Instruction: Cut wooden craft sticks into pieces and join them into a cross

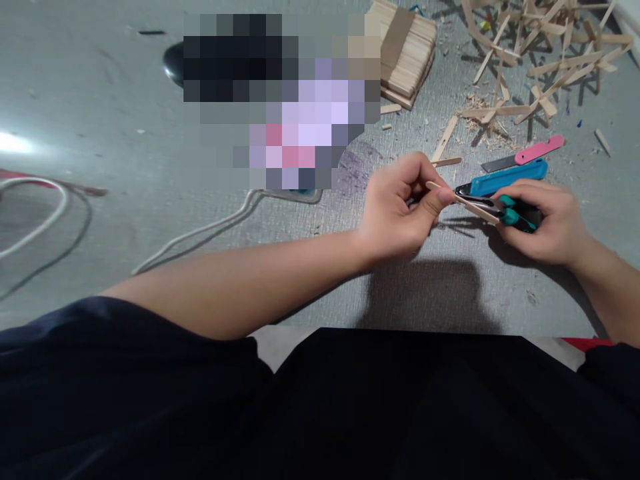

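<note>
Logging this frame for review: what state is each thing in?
Left hand: gripping stick.
Right hand: gripping cutter.
Cutter: blades at stick.
Pink knife: blade out, lying loose.
Blue knife: lying loose, blade unclear.
Stick bundle: banded, stacked.

We look down on a grey floor (pixel 125 100): bundled sticks (pixel 405 53) top centre, loose sticks (pixel 540 60) upper right, a pink cutter (pixel 540 150) and a blue cutter (pixel 510 179) right of centre, and a white cable (pixel 200 231) at left.
</note>
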{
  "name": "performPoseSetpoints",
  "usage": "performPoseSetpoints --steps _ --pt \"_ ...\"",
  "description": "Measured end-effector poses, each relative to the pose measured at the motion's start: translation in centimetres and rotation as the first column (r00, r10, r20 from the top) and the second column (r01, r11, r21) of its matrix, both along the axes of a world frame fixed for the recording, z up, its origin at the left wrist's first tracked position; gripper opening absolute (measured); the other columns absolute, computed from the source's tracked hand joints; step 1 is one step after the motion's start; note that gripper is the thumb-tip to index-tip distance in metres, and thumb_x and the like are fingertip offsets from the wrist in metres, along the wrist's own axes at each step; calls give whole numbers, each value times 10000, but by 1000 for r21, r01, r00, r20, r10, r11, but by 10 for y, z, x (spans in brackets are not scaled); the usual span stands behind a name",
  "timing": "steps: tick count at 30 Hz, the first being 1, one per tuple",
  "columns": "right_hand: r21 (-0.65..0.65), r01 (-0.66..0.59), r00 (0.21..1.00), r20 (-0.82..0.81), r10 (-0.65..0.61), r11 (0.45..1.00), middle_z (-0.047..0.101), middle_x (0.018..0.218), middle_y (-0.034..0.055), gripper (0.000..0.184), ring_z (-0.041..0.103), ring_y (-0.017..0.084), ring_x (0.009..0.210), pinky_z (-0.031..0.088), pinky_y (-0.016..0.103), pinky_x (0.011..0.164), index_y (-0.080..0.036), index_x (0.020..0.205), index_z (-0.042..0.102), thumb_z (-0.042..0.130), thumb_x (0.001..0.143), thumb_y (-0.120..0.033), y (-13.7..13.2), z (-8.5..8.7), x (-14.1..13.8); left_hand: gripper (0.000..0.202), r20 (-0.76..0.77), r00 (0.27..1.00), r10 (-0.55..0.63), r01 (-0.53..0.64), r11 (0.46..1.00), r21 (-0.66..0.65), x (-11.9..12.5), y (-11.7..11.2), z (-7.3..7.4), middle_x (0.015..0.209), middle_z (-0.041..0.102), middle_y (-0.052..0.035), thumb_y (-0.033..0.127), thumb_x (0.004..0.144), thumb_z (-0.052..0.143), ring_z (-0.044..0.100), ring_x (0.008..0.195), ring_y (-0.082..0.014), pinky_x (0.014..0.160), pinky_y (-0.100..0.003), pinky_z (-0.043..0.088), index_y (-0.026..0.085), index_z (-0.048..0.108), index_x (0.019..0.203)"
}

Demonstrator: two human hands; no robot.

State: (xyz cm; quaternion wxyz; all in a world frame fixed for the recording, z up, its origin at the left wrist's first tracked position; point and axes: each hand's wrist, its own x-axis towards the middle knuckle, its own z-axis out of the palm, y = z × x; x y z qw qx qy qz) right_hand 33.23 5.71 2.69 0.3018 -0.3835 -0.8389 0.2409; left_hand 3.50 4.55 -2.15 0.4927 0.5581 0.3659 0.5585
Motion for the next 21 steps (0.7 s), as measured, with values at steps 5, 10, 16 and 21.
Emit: performPoseSetpoints --steps 5,10,16,21 --pt "12 -22 999 24 22 1000 930 1047 22 344 853 280 828 693 444 747 -332 1176 874 815 855 -224 0 -1 1 581 7 1000 10 -10 1000 0 1 0 -2 676 590 51 729 1138 987 614 564 -158 529 -329 476 280 690 920" --pt "30 -17 1000 16 17 999 924 1057 12 370 852 286 829 688 446 751 -349 1200 870 838 847 -244 -1 -4 2 647 87 989 -120 131 982 -134 1 7 -1 629 571 71 783 1066 1052 639 534 -159 483 -302 491 294 657 916" --pt "19 1 1000 20 -2 1000 925 1068 20 385 868 309 876 720 475 798 -355 1203 869 823 833 -260 -4 -7 1 738 174 959 -222 258 940 -225 0 12 4 597 589 86 846 990 1093 582 473 -125 431 -270 476 295 611 898" --pt "-53 37 996 86 -33 998 938 1111 34 365 888 342 951 761 517 860 -375 1181 866 859 827 -286 -5 -7 5 674 184 959 -215 252 945 -207 1 11 1 623 617 72 757 1035 1095 615 505 -138 457 -282 492 297 616 917"
